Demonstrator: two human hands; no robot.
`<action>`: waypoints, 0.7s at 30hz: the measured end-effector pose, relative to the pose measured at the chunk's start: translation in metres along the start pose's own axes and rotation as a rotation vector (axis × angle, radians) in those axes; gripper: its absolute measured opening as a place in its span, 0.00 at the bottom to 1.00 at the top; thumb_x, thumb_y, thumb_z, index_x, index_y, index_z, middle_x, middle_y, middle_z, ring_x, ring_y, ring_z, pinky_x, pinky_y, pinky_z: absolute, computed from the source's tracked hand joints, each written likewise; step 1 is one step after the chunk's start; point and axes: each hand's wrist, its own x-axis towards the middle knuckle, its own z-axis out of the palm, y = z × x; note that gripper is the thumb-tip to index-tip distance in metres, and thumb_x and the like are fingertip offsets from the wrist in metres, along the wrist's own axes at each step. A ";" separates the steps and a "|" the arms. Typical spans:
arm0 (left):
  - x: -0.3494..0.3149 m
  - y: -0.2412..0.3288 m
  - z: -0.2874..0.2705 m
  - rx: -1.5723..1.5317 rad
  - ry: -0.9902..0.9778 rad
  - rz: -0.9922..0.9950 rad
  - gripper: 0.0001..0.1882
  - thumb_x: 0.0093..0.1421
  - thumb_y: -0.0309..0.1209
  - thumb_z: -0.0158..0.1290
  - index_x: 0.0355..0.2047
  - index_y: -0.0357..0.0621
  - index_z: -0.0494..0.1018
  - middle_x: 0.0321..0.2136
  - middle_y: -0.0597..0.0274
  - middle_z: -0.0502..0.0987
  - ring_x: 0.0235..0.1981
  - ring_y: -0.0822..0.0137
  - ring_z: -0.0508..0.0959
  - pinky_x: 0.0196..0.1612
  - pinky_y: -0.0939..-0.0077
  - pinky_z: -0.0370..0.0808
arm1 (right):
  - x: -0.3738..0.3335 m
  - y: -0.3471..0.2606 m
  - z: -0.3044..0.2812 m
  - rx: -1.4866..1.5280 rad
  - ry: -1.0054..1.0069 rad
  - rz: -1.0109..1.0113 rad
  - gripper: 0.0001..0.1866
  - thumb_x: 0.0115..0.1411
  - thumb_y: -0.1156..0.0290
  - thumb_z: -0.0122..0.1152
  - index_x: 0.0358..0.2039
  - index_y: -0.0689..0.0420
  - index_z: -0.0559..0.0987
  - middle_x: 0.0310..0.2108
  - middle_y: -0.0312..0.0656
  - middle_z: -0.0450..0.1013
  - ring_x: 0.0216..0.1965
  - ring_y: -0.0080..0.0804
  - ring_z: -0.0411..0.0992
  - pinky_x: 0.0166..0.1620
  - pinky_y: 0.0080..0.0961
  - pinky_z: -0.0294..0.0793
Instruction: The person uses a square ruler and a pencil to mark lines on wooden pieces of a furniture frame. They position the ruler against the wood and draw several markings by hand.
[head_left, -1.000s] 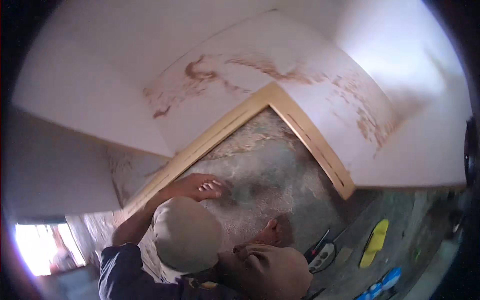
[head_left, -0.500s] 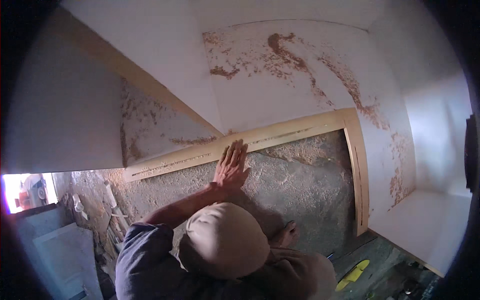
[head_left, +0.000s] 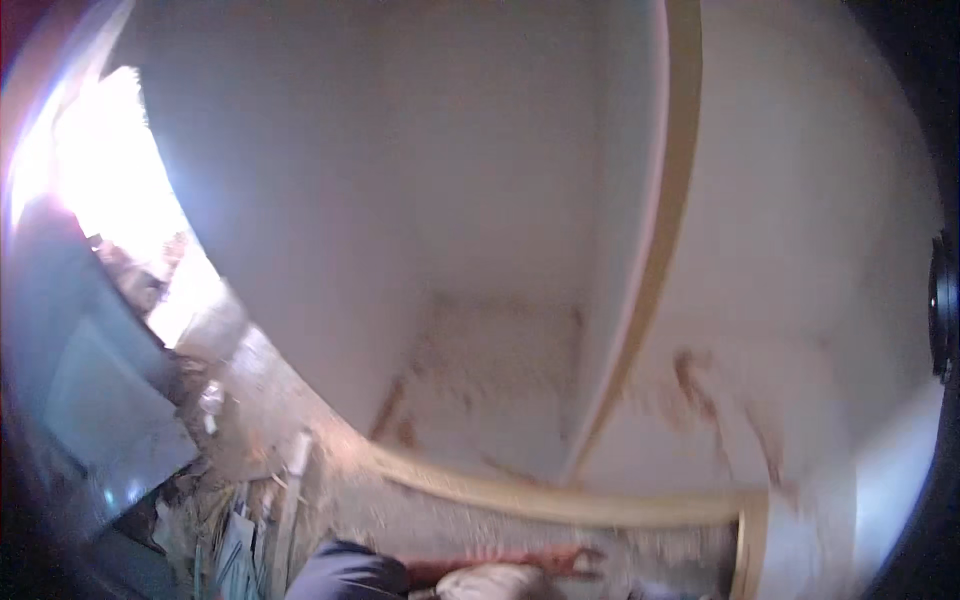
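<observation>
Neither my left hand nor my right hand is in view. Low in the picture a co-worker is seen from above: a beige cap point(head_left: 495, 582) and a grey-blue sleeve point(head_left: 345, 572). The co-worker's bare arm point(head_left: 435, 570) reaches to the right in front of the cap, ending in a blurred hand point(head_left: 580, 562). Just beyond it runs a pale wooden frame rail point(head_left: 520, 503), along the lower front of a white cabinet. What the hand touches, if anything, cannot be made out.
An upright divider point(head_left: 668, 235) with a wood-coloured edge splits the cabinet. Brown residue point(head_left: 695, 385) marks the right compartment's back. At left are bright daylight point(head_left: 110, 150), a grey-blue panel point(head_left: 115, 400) and scrap wood strips point(head_left: 290, 490). The picture is motion-blurred.
My view has swung up and left, so the frame sits lower and the divider shows more. The co-worker's hand, earlier flat on the rail, is off that spot; the arm now points right.
</observation>
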 end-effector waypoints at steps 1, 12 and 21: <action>-0.007 -0.006 -0.011 -0.028 0.061 -0.077 0.31 0.64 0.51 0.55 0.59 0.42 0.71 0.57 0.49 0.73 0.58 0.53 0.72 0.61 0.57 0.68 | 0.016 -0.008 0.003 0.038 -0.097 0.006 0.16 0.64 0.56 0.63 0.35 0.59 0.80 0.32 0.42 0.79 0.27 0.25 0.68 0.30 0.26 0.60; -0.087 -0.048 -0.087 -0.351 0.667 -0.509 0.27 0.67 0.52 0.51 0.54 0.43 0.73 0.48 0.53 0.76 0.49 0.59 0.74 0.51 0.62 0.71 | 0.053 -0.029 0.099 0.072 -0.492 0.096 0.12 0.63 0.61 0.66 0.38 0.56 0.81 0.36 0.41 0.79 0.30 0.27 0.68 0.30 0.23 0.64; -0.126 -0.116 -0.035 -0.846 0.813 -0.599 0.25 0.69 0.52 0.49 0.51 0.44 0.75 0.40 0.57 0.78 0.42 0.65 0.76 0.43 0.66 0.73 | 0.024 0.005 0.090 0.034 -0.310 0.130 0.18 0.64 0.58 0.62 0.50 0.52 0.79 0.49 0.44 0.77 0.47 0.41 0.72 0.45 0.30 0.72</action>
